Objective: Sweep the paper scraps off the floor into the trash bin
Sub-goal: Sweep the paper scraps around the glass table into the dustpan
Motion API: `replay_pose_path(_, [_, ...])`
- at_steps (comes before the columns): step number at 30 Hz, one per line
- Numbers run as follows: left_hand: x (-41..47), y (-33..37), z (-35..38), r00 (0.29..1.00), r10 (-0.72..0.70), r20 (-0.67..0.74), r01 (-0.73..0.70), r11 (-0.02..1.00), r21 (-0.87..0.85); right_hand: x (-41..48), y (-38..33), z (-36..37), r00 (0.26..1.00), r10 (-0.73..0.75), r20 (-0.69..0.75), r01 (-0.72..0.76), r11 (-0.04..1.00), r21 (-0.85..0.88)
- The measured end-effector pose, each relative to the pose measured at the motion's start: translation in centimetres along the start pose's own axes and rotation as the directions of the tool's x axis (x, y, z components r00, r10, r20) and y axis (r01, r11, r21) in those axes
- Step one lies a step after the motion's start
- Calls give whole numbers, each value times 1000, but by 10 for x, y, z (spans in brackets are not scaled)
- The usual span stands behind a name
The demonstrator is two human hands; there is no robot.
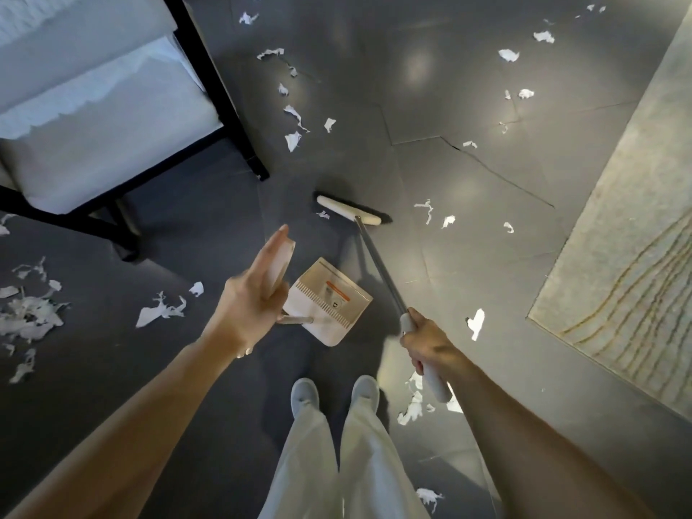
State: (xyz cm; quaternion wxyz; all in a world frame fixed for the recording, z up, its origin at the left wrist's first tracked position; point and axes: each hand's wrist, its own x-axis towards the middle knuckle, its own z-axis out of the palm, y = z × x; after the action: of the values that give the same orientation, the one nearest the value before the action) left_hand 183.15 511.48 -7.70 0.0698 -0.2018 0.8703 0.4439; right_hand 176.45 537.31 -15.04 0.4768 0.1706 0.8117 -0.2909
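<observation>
Dustpan (329,299) sits on the floor (468,264) just ahead of your shoes (305,393), w/ its handle top against your L hand (254,297). Broom (348,210) head rests on the floor beyond the dustpan. Its shaft runs back & right to your R hand (427,342), which grips it right of the dustpan. Chair (93,144) stands far left, behind the dustpan. Rug (636,256) lies along the right edge. Paper scraps (161,312): heap at far left, some left of the dustpan, a trail btwn chair & broom head running fwd, a few right of the broom head, more by your right shoe.
</observation>
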Motion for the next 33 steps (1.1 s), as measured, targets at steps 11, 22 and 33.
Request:
replay_pose_path(11, [83,91,-7,980,-11,-199,2,999,-45,-9,-71,-127,985,-161,-57,168,976,141])
replay_pose_path(22, [315,203,-58,944,107,-312,-138,988,-77,58,-283,-263,938,-320,-136,343,913,222])
replay_pose_path(33, [623,302,-115,959,178,-220,-198,977,-73,179,-503,-434,907,-362,-215,415,855,312])
